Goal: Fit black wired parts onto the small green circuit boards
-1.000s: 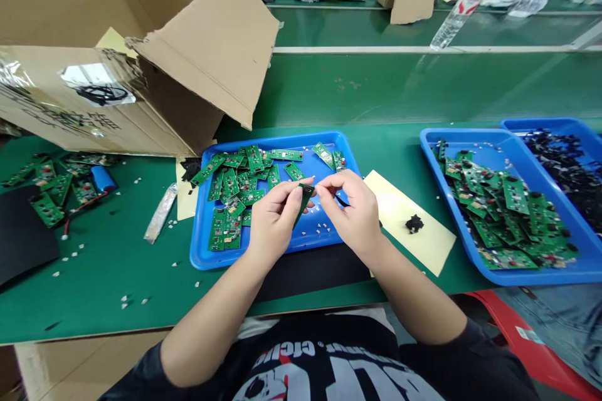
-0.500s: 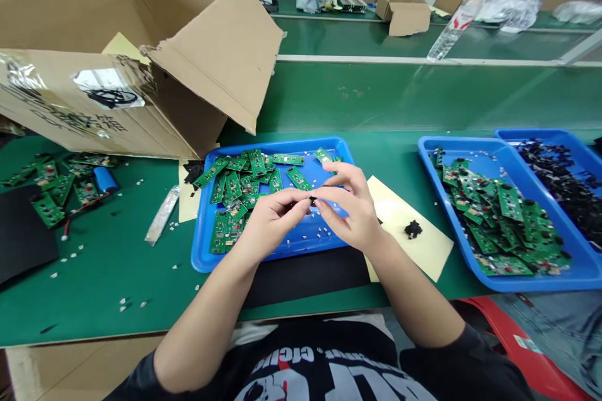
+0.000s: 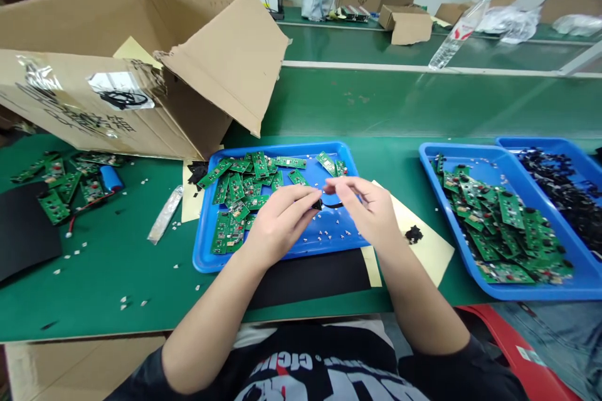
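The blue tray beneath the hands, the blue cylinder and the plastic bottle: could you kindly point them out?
Blue tray (image 3: pixel 314 174): head view, bare floor.
Blue cylinder (image 3: pixel 111 178): head view, middle of its side.
Plastic bottle (image 3: pixel 461 31): head view, on its label.

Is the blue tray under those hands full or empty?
Partly filled: green circuit boards crowd the blue tray's left side; bare blue shows elsewhere.

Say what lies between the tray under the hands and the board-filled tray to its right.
In the head view, a yellow sheet bearing a black clump lies there, partly hidden by the right forearm.
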A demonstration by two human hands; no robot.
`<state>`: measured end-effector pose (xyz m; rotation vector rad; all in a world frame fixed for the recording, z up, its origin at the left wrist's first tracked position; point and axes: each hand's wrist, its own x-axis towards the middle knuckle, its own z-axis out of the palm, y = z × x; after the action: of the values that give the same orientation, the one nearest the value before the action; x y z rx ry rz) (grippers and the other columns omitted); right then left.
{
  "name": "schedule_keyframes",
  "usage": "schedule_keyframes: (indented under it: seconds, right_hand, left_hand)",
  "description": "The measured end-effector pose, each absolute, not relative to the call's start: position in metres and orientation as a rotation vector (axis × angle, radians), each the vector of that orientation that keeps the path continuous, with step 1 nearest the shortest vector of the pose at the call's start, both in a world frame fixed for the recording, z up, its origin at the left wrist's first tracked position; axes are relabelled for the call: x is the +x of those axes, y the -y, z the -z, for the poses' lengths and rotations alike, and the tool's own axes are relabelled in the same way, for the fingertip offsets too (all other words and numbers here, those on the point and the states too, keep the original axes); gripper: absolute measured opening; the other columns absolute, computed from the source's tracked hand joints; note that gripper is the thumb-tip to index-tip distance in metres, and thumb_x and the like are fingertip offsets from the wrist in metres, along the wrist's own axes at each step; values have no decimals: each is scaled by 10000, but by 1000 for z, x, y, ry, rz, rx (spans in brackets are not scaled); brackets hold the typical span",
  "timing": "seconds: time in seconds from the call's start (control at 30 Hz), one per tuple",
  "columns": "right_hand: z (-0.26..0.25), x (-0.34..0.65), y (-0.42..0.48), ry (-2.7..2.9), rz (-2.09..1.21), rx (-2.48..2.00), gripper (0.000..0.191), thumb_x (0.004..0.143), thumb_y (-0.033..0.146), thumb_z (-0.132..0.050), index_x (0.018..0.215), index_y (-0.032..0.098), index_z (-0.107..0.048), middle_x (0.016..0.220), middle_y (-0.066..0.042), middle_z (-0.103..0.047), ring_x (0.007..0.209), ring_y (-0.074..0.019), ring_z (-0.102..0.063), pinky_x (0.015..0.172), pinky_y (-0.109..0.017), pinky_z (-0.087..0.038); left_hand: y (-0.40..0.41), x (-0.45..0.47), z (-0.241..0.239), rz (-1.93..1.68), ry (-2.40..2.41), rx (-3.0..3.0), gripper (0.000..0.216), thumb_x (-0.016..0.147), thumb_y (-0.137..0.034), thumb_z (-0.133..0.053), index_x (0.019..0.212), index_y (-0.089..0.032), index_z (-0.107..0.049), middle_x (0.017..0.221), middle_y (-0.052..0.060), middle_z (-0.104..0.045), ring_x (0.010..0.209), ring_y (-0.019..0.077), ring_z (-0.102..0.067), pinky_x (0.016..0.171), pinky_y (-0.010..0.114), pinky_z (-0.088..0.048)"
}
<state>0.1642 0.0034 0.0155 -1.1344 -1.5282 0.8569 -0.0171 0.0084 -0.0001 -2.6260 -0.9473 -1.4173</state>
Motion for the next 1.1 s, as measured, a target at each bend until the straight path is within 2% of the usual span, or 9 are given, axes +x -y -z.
schedule_keyframes:
  seconds: [0.2, 0.37, 0.6, 0.97, 1.1]
  right_hand:
    - [-15, 154, -3, 1321, -1475, -1072, 227, 763, 376, -672, 858, 169, -675, 648, -6, -689, 631, -152, -668, 661, -316, -558]
    - [-14, 150, -6, 1094, -1703, -898, 261, 677, 331, -749, 873, 180, -665, 637, 19, -695, 603, -130, -667, 648, -299, -568]
    - [-16, 152, -5, 1082, -1626, -954, 160, 677, 195, -710, 836, 178, -697, 587, 41, -656, 553, -93, -615, 578, -246, -530]
    - [-20, 160, -9, 1146, -1747, -947, 35, 677, 161, -695, 708, 167, -681, 542, 52, -627, 503, -70, -582, 509, -201, -497]
    - [-23, 167, -9, 1228, -1721, -985, 59, 667, 189, -717, 712, 161, -691, 587, 29, -658, 527, -86, -596, 512, -219, -503]
  left_hand:
    - [-11, -21, 0, 1468, 946, -2455, 346, 774, -86, -669, 1099, -176, -594, 1031, 96, -672, 950, 185, -647, 814, 328, -562]
    - [-12, -22, -2, 1470, 866, -2452, 347, 751, -53, -676, 1077, -149, -606, 1005, 106, -669, 937, 187, -648, 820, 334, -564]
    - [-12, -22, -5, 1457, 876, -2408, 365, 756, -97, -689, 1096, -189, -590, 985, 78, -688, 894, 182, -664, 763, 317, -580]
    - [-10, -22, -6, 1507, 814, -2504, 360, 736, -96, -716, 1060, -201, -601, 970, 46, -692, 875, 168, -677, 756, 293, -594]
    - [-10, -21, -8, 1511, 793, -2539, 366, 721, -87, -729, 1049, -184, -599, 968, 55, -688, 873, 168, -678, 765, 299, -598]
